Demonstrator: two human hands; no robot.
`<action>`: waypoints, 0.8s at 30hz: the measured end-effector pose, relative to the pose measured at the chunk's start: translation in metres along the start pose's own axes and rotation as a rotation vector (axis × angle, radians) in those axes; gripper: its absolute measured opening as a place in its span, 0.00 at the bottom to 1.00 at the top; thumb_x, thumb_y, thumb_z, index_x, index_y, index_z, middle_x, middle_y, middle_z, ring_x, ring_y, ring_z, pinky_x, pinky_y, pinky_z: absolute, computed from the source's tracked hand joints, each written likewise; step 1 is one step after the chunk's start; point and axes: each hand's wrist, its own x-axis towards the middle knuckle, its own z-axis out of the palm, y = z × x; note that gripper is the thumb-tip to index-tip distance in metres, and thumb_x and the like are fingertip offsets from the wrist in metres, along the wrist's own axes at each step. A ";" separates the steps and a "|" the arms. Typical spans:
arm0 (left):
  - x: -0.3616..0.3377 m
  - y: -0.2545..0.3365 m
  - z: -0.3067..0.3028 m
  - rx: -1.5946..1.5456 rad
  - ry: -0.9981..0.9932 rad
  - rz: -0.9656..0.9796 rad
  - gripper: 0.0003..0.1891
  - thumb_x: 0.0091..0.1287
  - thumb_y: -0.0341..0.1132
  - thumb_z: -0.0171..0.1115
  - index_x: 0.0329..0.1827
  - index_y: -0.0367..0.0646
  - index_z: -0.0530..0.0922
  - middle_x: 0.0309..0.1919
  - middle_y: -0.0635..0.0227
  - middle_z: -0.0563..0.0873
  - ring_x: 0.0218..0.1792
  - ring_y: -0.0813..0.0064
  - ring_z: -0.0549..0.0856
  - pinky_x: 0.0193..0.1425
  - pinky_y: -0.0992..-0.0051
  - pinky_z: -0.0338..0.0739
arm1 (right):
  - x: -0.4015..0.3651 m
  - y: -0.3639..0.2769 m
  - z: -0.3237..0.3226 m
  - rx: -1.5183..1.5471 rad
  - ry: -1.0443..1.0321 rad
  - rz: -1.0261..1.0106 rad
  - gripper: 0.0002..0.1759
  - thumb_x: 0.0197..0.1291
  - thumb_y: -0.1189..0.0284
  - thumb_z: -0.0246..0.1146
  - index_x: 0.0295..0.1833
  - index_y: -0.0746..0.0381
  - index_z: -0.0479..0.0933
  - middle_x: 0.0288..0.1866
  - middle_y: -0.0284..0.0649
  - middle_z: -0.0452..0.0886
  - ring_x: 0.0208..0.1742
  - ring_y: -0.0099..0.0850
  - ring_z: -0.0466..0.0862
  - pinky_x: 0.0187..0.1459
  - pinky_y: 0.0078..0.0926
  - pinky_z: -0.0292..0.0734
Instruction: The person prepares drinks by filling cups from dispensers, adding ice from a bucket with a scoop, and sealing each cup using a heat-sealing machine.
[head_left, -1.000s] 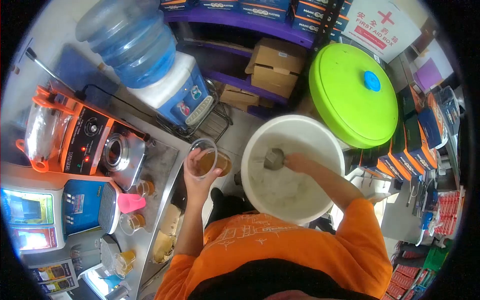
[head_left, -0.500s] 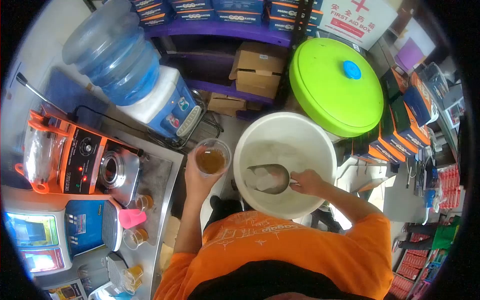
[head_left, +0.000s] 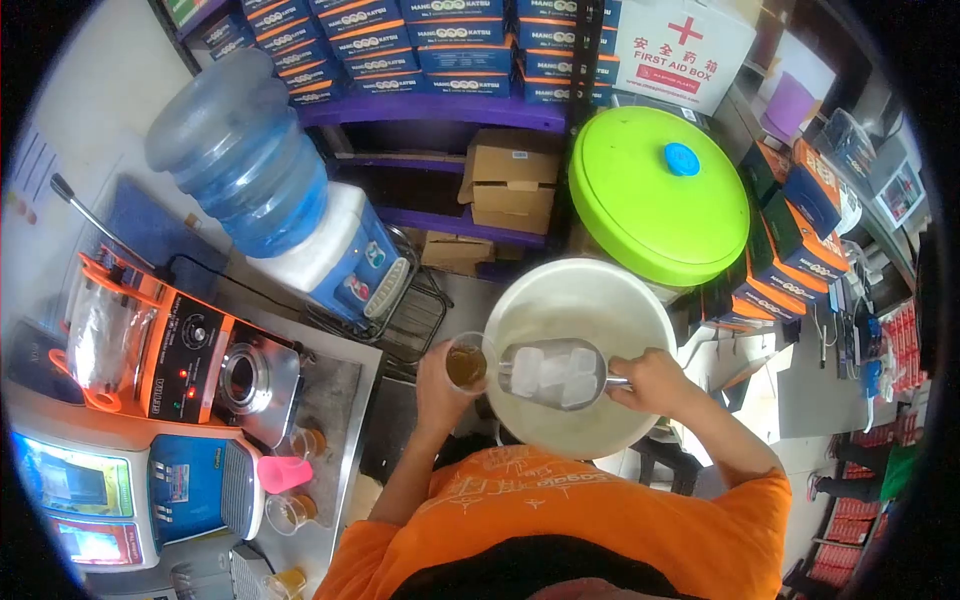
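Note:
My left hand (head_left: 441, 388) is wrapped round a clear plastic cup (head_left: 467, 362) of brown drink, just left of the white bucket's rim. My right hand (head_left: 648, 384) grips the handle of a metal scoop (head_left: 590, 396). Several chunks of ice (head_left: 543, 371) lie in the scoop, which is over the white bucket (head_left: 655, 330). The scoop's tip is close to the cup's mouth; whether they touch is hard to tell.
A green lid (head_left: 650, 210) stands behind the bucket. On the left are a water dispenser (head_left: 350, 270), an orange sealing machine (head_left: 180, 345), a pink cup (head_left: 284, 474) and cups of drink on a metal counter (head_left: 335, 400). Boxes fill the shelves behind.
The scoop has risen from inside the bucket, with ice now plainly in it. My left hand has brought the cup right, towards the bucket and scoop. The view has shifted a little.

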 end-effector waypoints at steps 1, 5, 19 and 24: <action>-0.001 0.000 0.000 -0.009 -0.002 0.005 0.40 0.41 0.38 0.78 0.59 0.38 0.69 0.51 0.54 0.76 0.54 0.53 0.74 0.58 0.60 0.68 | 0.004 -0.006 -0.005 -0.001 0.007 -0.002 0.15 0.51 0.58 0.63 0.38 0.58 0.76 0.18 0.46 0.78 0.24 0.48 0.81 0.30 0.44 0.76; 0.000 0.013 -0.007 -0.011 -0.002 0.026 0.40 0.40 0.38 0.78 0.58 0.40 0.70 0.51 0.55 0.76 0.54 0.53 0.74 0.58 0.60 0.68 | 0.022 -0.029 -0.025 -0.171 -0.020 -0.020 0.14 0.53 0.58 0.63 0.36 0.58 0.77 0.17 0.43 0.78 0.23 0.45 0.80 0.32 0.41 0.75; -0.014 0.014 -0.012 -0.263 0.113 -0.155 0.42 0.37 0.34 0.80 0.60 0.40 0.68 0.53 0.56 0.76 0.55 0.54 0.75 0.59 0.63 0.69 | 0.036 -0.075 -0.083 -0.503 -0.051 -0.108 0.13 0.53 0.57 0.61 0.35 0.55 0.78 0.17 0.39 0.79 0.20 0.36 0.81 0.35 0.31 0.73; -0.023 0.003 -0.002 -0.300 0.126 -0.130 0.45 0.38 0.36 0.82 0.61 0.41 0.65 0.55 0.58 0.75 0.57 0.64 0.77 0.61 0.68 0.72 | 0.031 -0.076 -0.084 -0.479 0.104 -0.095 0.11 0.52 0.59 0.63 0.33 0.55 0.77 0.18 0.38 0.79 0.20 0.34 0.80 0.35 0.31 0.72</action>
